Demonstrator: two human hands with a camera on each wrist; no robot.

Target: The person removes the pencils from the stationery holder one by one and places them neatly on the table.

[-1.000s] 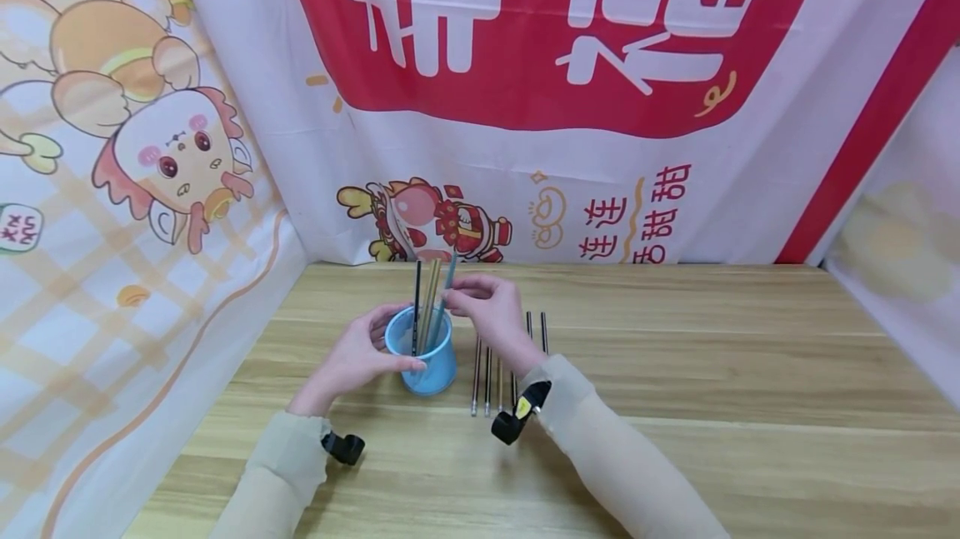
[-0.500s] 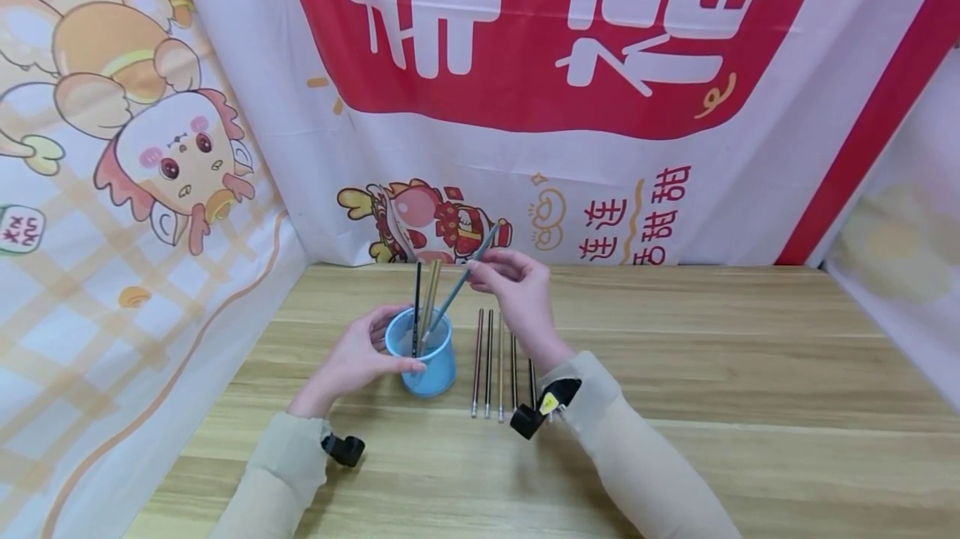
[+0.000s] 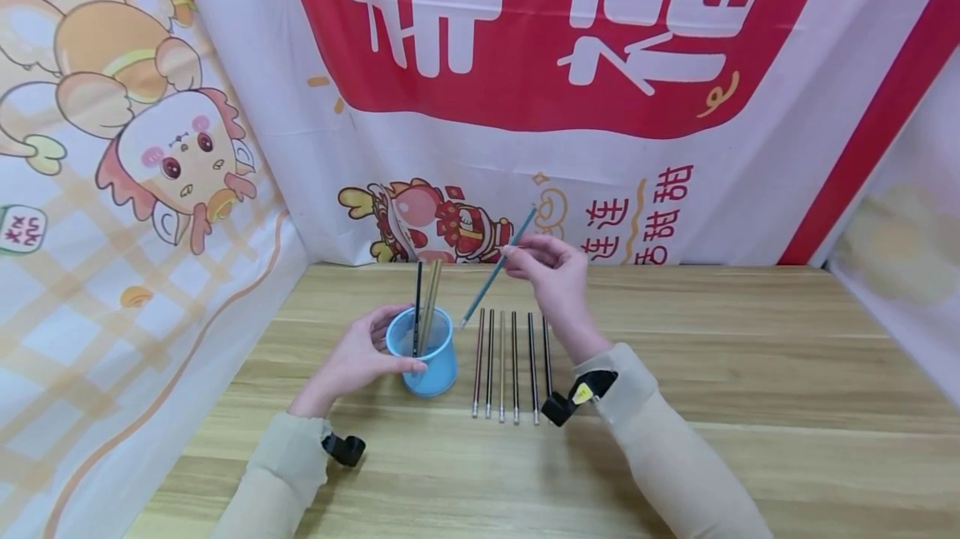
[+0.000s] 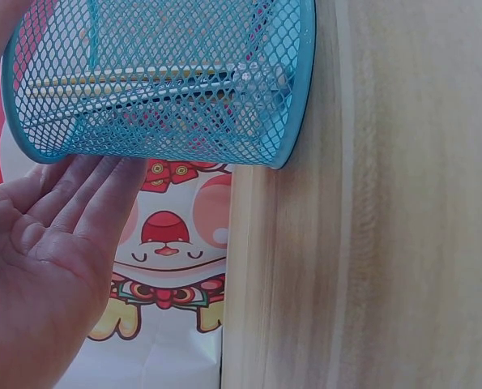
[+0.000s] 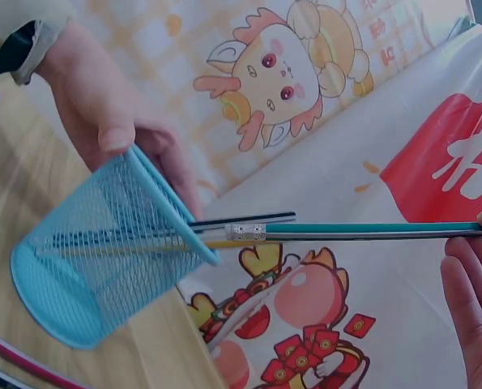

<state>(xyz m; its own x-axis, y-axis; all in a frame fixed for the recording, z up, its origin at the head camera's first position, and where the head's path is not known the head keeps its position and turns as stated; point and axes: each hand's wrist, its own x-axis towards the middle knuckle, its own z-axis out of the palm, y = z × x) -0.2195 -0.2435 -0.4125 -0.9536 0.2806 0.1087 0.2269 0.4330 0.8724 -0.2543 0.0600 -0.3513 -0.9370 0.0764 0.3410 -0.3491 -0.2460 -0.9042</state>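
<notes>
A light-blue mesh pencil cup [image 3: 435, 376] stands on the table, with my left hand [image 3: 360, 356] gripping it between thumb and fingers. Inside it lean a black pencil [image 3: 417, 297] and gold-coloured pencils [image 3: 430, 301]. My right hand [image 3: 558, 281] pinches a teal pencil [image 3: 489, 285] near its upper end, tilted up to the right, just outside the cup's right rim. The metal eraser end of this teal pencil [image 5: 338, 230] points toward the cup in the right wrist view. In the left wrist view, the left fingers pass behind the mesh cup [image 4: 168, 113].
Several pencils [image 3: 502, 364] lie side by side to the right of the cup, eraser ends toward the person. Behind the wooden table [image 3: 712, 372] hangs a printed red-and-white cloth [image 3: 480, 172]. Another patterned cloth [image 3: 150, 289] borders the left side.
My right hand has drawn the teal pencil up and right, out of the cup. The left hand and the cup have stayed in place.
</notes>
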